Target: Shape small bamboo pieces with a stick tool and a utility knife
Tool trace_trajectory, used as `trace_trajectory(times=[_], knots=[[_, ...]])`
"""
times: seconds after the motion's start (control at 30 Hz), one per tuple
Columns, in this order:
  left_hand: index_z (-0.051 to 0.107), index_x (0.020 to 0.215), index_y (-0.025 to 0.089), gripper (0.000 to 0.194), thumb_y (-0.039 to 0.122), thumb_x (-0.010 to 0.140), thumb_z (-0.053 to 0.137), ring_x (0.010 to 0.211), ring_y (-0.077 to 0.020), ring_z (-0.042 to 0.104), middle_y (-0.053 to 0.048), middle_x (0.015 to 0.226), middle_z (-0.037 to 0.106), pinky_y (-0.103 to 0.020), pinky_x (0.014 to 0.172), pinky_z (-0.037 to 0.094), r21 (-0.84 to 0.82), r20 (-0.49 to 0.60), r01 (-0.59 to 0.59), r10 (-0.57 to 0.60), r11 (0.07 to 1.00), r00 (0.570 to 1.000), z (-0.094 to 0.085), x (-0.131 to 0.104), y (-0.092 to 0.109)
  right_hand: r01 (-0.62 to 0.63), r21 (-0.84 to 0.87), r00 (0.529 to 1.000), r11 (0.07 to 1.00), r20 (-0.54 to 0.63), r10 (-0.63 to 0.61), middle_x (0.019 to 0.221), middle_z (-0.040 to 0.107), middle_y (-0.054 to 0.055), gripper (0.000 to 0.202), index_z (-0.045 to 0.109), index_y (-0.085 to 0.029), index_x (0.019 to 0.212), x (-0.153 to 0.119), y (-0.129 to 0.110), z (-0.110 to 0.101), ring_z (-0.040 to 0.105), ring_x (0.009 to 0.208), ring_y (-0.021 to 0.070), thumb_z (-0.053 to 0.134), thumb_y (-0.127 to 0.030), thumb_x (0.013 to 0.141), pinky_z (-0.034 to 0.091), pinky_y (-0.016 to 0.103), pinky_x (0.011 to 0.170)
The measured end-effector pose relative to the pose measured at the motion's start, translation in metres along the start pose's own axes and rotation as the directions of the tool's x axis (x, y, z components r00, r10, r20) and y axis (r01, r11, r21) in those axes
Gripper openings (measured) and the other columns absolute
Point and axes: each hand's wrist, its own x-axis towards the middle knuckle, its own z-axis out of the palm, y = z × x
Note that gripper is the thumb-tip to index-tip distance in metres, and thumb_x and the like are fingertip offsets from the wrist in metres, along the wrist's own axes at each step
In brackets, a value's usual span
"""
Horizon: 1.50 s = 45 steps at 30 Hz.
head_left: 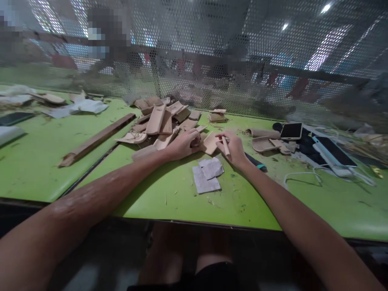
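Observation:
My left hand is closed, its fingers curled at the left edge of a pale, slightly curved bamboo piece. In my right hand is a short, light wooden stick, held like a pen, its fingertips close to the bamboo piece's right edge. Whether the stick touches the piece I cannot tell. A heap of split bamboo pieces lies just beyond and left of my left hand. Nearer to me, two creased grey sheets, of paper or sandpaper, overlap on the green table.
A long bamboo strip lies left of the heap, by a table seam. A dark-handled tool rests beside my right wrist. Further right are curved bamboo pieces, a phone, another device and a white cable. A perforated screen stands behind.

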Motion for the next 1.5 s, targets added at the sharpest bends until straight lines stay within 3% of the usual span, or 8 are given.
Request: trace_trajectory(times=[0.2, 0.37, 0.6, 0.77, 0.97, 1.2, 1.33, 1.5], knots=[[0.067, 0.115, 0.017, 0.035, 0.030, 0.083, 0.075, 0.100, -0.0245, 0.062, -0.011, 0.110, 0.067, -0.036, 0.084, 0.052, 0.024, 0.081, 0.134, -0.135, 0.991, 0.988, 0.001, 0.000, 0.002, 0.288, -0.126, 0.934, 0.949, -0.183, -0.308, 0.109, 0.064, 0.009, 0.020, 0.072, -0.026, 0.101, 0.000, -0.030, 0.003, 0.060, 0.106, 0.0266, 0.055, -0.019, 0.096, 0.053, 0.044, 0.091], [0.071, 0.112, 0.016, 0.031, 0.028, 0.083, 0.074, 0.109, -0.0289, 0.063, -0.012, 0.110, 0.069, -0.040, 0.089, 0.053, -0.001, 0.137, 0.115, -0.113, 0.993, 0.984, 0.001, -0.001, -0.002, 0.352, -0.164, 0.914, 0.921, -0.149, -0.376, 0.115, 0.063, 0.007, 0.020, 0.070, -0.030, 0.107, -0.003, -0.042, 0.007, 0.056, 0.109, 0.0269, 0.053, -0.022, 0.101, 0.051, 0.048, 0.096], [0.062, 0.136, 0.014, 0.069, 0.042, 0.078, 0.084, 0.117, -0.0307, 0.063, -0.017, 0.131, 0.068, -0.041, 0.097, 0.053, -0.142, 0.028, -0.001, 0.005, 0.990, 1.000, 0.000, 0.002, -0.009, 0.398, -0.172, 0.916, 0.901, 0.018, -0.401, 0.109, 0.062, 0.009, 0.018, 0.069, -0.027, 0.100, -0.002, -0.034, 0.011, 0.056, 0.108, 0.0280, 0.051, -0.022, 0.101, 0.051, 0.047, 0.093], [0.067, 0.127, 0.012, 0.060, 0.050, 0.082, 0.079, 0.102, -0.0263, 0.068, -0.016, 0.119, 0.073, -0.036, 0.085, 0.056, -0.215, 0.067, 0.074, -0.061, 0.974, 0.996, 0.001, 0.001, -0.007, 0.358, -0.152, 0.930, 0.921, -0.030, -0.367, 0.111, 0.062, 0.009, 0.016, 0.069, -0.026, 0.100, -0.003, -0.039, 0.012, 0.055, 0.108, 0.0277, 0.053, -0.025, 0.101, 0.050, 0.047, 0.093], [0.072, 0.109, 0.010, 0.049, 0.052, 0.086, 0.075, 0.088, -0.0195, 0.068, -0.010, 0.099, 0.076, -0.027, 0.074, 0.055, -0.405, 0.112, 0.162, -0.127, 0.900, 0.986, -0.005, 0.002, 0.009, 0.350, -0.147, 0.922, 0.925, -0.122, -0.368, 0.106, 0.063, 0.009, 0.019, 0.071, -0.026, 0.099, 0.000, -0.043, 0.009, 0.057, 0.104, 0.0268, 0.052, -0.026, 0.101, 0.051, 0.046, 0.090], [0.067, 0.079, 0.013, 0.043, 0.052, 0.095, 0.061, 0.065, -0.0124, 0.053, -0.001, 0.071, 0.064, -0.022, 0.057, 0.040, -0.353, 0.075, 0.293, -0.285, 0.889, 0.956, -0.008, 0.004, 0.020, 0.367, -0.147, 0.918, 0.918, -0.102, -0.384, 0.106, 0.064, 0.009, 0.020, 0.071, -0.028, 0.101, -0.003, -0.046, 0.010, 0.058, 0.106, 0.0270, 0.051, -0.028, 0.102, 0.052, 0.047, 0.091], [0.066, 0.081, 0.013, 0.034, 0.045, 0.091, 0.067, 0.066, -0.0117, 0.051, 0.000, 0.071, 0.061, -0.022, 0.058, 0.039, -0.363, 0.060, 0.271, -0.268, 0.892, 0.962, -0.010, 0.006, 0.024, 0.325, -0.149, 0.932, 0.934, -0.119, -0.343, 0.107, 0.064, 0.010, 0.018, 0.072, -0.027, 0.100, -0.004, -0.044, 0.013, 0.057, 0.107, 0.0278, 0.054, -0.027, 0.100, 0.051, 0.047, 0.093], [0.069, 0.089, 0.011, 0.033, 0.043, 0.084, 0.077, 0.069, -0.0117, 0.054, 0.000, 0.075, 0.063, -0.021, 0.060, 0.040, -0.358, 0.124, 0.242, -0.211, 0.902, 0.969, -0.013, 0.006, 0.021, 0.309, -0.135, 0.940, 0.941, -0.106, -0.324, 0.105, 0.064, 0.010, 0.018, 0.073, -0.028, 0.100, -0.003, -0.038, 0.012, 0.057, 0.105, 0.0289, 0.055, -0.027, 0.099, 0.051, 0.049, 0.091]])
